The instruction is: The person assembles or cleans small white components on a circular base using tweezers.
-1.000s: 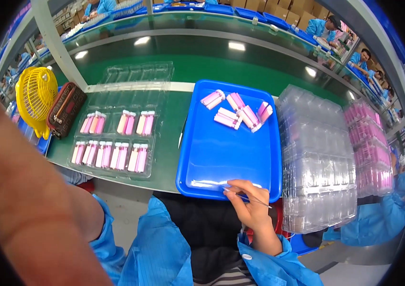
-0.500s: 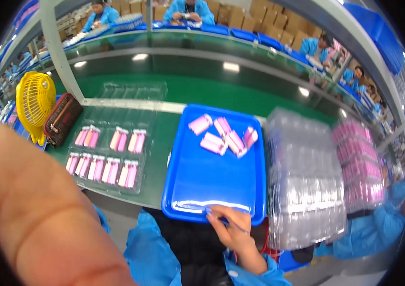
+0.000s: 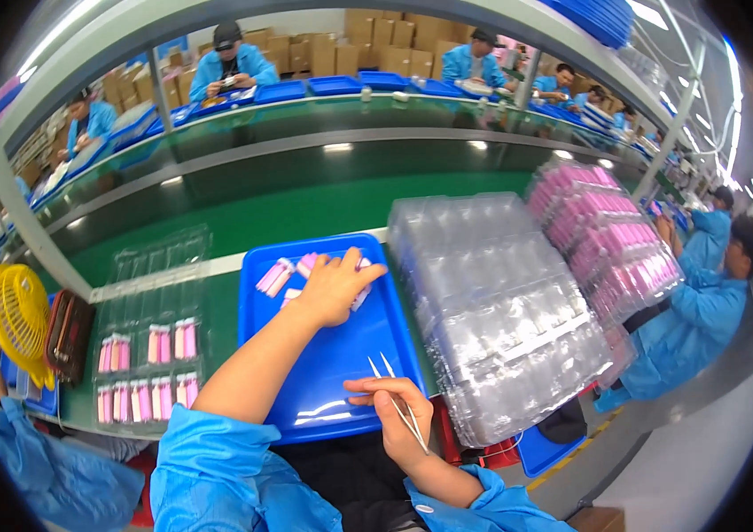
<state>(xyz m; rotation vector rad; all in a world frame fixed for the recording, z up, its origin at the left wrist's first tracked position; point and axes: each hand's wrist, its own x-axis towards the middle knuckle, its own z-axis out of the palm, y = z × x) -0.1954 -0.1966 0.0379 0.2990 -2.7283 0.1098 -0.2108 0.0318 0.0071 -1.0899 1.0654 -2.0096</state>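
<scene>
My left hand reaches over the far part of a blue tray, fingers spread above several small pink-and-cream pieces. It partly covers them, so contact with any one cannot be made out. Close to the tray's near right corner, my right hand is closed around a pair of metal tweezers, whose tips point up and away over the tray. Left of the tray, a clear plastic blister tray holds two rows of similar pink pieces with white ends.
Right of the tray stands a tall stack of clear blister trays, with stacked trays of pink pieces beyond it. A yellow fan and a brown pouch are at far left. Co-workers sit across the bench and to the right.
My left hand has moved from close before the camera onto the pink pieces in the blue tray. The right hand has lifted the tweezers into plain sight. The view has shifted right.
</scene>
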